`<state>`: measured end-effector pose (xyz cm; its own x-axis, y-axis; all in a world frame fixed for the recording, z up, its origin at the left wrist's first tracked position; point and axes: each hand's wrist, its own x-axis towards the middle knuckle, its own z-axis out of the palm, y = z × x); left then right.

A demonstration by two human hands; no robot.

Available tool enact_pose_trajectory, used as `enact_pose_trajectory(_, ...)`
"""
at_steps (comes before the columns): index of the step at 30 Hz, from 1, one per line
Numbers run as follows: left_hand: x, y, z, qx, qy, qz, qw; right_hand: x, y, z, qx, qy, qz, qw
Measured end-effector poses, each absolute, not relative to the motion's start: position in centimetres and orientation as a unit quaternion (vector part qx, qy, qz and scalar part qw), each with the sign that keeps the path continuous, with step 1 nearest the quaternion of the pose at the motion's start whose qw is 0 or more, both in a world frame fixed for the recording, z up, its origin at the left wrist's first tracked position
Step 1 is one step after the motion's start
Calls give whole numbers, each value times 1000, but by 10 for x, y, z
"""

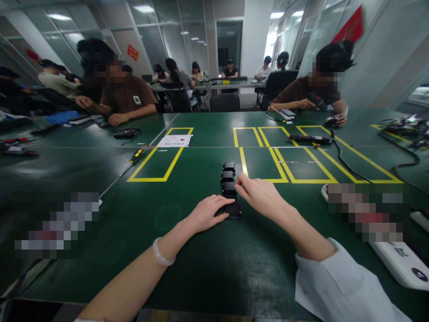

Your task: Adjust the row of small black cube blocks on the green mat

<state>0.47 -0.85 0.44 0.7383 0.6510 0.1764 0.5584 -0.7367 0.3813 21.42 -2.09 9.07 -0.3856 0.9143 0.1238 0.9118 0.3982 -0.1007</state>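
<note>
Several small black blocks with little tabs at their sides stand in a line running away from me; their exact kind is not clear. The nearest black block [232, 209] is between the thumb and forefinger of my left hand [209, 212], which steadies it from the left. My right hand [259, 192] is closed in a pinch at the right edge of the row. Whatever its fingertips hold, if anything, is hidden. Just beyond the fingers is another black block [229, 188], with a further black block [229, 166] at the far end.
Yellow tape outlines mark the green table [201, 277]. Ahead left lie a paper sheet [174, 141] and a yellow-black screwdriver [136, 155]. A corded black electric screwdriver [310, 139] lies ahead right. Power strips, one white [398, 259], flank me. Two people sit across the table.
</note>
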Motion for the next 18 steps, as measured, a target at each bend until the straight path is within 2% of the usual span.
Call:
enact_pose_trajectory(5,5,-9,5,919,330,151,157,215,-19,90,-554,-831,-2,56)
enact_pose_trajectory(18,5,-9,6,919,328,151,157,215,-20,89,-543,-836,-1,74)
